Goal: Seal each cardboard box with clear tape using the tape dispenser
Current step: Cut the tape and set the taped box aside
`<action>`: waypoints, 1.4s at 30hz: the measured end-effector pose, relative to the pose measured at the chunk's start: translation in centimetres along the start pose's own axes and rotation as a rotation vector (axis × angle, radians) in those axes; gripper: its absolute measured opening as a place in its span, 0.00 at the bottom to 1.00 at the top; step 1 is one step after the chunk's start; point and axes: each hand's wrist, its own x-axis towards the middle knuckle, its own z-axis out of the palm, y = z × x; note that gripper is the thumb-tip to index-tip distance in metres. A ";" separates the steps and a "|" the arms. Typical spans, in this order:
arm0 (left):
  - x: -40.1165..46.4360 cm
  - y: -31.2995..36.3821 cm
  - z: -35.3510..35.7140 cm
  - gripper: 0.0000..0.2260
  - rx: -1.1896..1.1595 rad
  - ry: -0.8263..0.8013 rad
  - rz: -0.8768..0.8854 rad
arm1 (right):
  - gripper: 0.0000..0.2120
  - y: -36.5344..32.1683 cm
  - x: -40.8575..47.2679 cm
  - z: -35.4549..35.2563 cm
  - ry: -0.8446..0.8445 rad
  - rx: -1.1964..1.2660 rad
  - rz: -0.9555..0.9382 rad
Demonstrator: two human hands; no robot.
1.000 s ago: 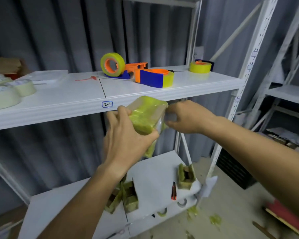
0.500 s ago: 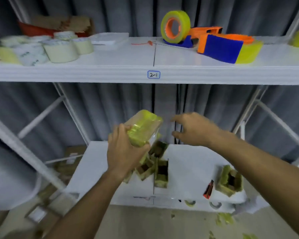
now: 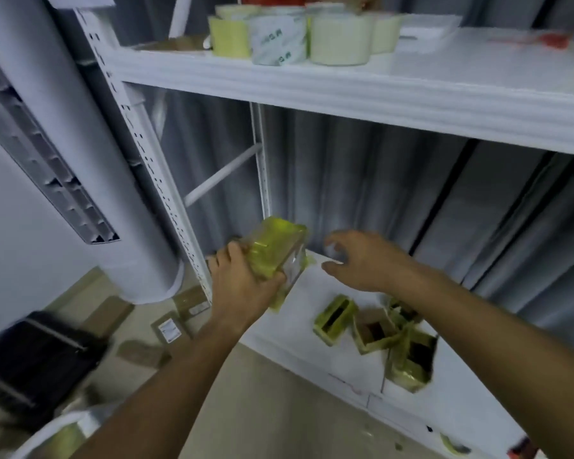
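My left hand [image 3: 242, 286] grips a small cardboard box [image 3: 277, 251] wrapped in yellowish clear tape, held above the left end of the lower shelf [image 3: 315, 313]. My right hand [image 3: 362, 261] hovers just beside it, fingers loosely spread and holding nothing. This box looks sealed, so I judge the next move is setting it down and taking one of the open boxes [image 3: 375, 331] lying to the right.

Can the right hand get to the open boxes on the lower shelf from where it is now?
Probably yes. The right hand hangs open and holds nothing, above the lower shelf, with the open boxes just below it and nothing between. The left hand grips the taped box off to the side.
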 end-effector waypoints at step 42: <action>39.1 -34.0 54.3 0.35 0.067 -0.018 -0.036 | 0.25 23.8 57.0 40.2 -0.096 0.072 0.089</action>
